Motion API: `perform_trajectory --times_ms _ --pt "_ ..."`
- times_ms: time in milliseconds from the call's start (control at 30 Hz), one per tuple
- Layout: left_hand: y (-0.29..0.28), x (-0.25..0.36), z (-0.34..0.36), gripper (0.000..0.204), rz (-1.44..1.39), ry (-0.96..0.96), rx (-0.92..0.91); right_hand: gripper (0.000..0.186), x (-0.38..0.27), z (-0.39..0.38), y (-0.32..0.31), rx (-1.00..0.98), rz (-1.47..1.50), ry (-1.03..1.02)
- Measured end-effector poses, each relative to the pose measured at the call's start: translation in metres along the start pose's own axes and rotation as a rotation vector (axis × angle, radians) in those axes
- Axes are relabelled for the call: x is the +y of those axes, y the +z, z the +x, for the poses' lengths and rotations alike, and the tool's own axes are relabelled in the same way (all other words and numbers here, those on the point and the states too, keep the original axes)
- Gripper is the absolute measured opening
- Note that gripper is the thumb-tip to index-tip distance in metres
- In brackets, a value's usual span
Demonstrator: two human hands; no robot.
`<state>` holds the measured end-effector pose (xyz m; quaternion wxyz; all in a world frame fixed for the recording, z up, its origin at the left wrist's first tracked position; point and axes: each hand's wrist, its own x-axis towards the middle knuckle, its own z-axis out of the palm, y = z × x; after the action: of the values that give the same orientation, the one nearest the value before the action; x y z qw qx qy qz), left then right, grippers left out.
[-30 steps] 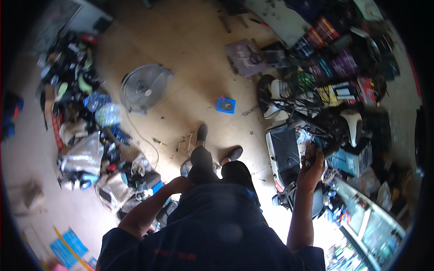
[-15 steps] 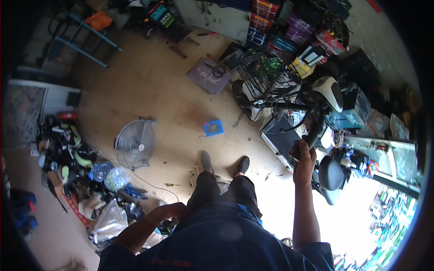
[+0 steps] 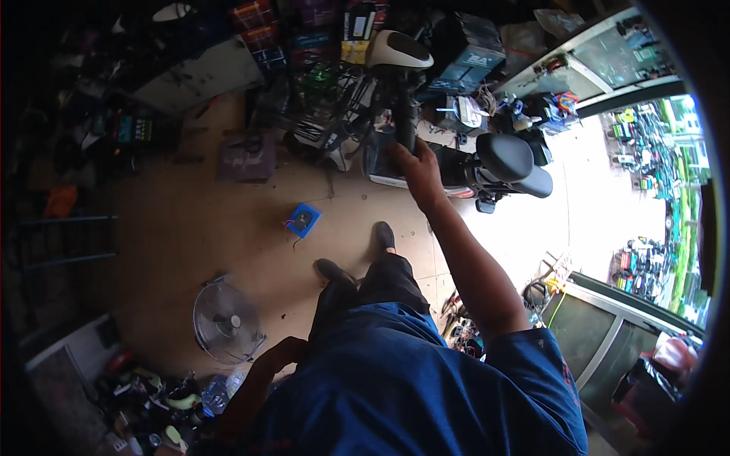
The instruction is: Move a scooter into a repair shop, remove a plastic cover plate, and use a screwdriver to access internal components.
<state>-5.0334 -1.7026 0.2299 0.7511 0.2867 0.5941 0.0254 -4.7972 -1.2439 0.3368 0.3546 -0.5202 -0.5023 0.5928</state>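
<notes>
My right hand [image 3: 423, 173] is closed around the dark handlebar grip [image 3: 405, 121] of an electric scooter standing ahead and to the right. The scooter has a white-and-black front cover [image 3: 398, 50], a wire basket [image 3: 313, 121] and a black seat [image 3: 505, 157], with its footboard partly behind my hand. My left hand [image 3: 290, 352] is down by my left hip, and its fingers are hidden. On the floor in front of my feet lies a blue square block [image 3: 303, 220] with thin wires coming off it.
A round metal fan [image 3: 228, 323] stands on the floor to my left. A purple-grey board [image 3: 246, 157] lies farther ahead. Boxes [image 3: 262, 38] are stacked at the back. Clutter [image 3: 179, 399] fills the lower left. A glass-panelled door [image 3: 593, 327] stands at the right, beside the bright outdoors.
My view has turned to the right, bringing more of the doorway and street into sight. My right hand stays on the handlebar grip. My feet have shifted; my left hand remains at my hip.
</notes>
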Motion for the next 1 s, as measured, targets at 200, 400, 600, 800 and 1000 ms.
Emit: perform_trajectory --times_ms 200,400,600,800,1000 --pt "0.002 0.015 0.02 0.022 0.011 -0.025 0.075 0.031 0.018 -0.008 0.007 -0.02 0.156 -0.021" --pt "0.021 0.041 0.044 0.023 -0.014 -0.051 0.154 0.031 0.028 -0.014 0.028 -0.055 0.204 0.03" --pt "0.042 0.072 0.064 0.024 -0.058 -0.067 0.243 0.034 0.026 -0.012 0.033 -0.125 0.247 0.014" --pt "0.07 0.088 0.075 0.025 -0.142 -0.06 0.331 0.032 0.031 -0.012 0.012 -0.191 0.249 0.027" --pt "0.086 0.1 0.073 0.03 -0.373 -0.012 0.431 0.029 0.03 -0.011 0.003 -0.201 0.289 -0.01"
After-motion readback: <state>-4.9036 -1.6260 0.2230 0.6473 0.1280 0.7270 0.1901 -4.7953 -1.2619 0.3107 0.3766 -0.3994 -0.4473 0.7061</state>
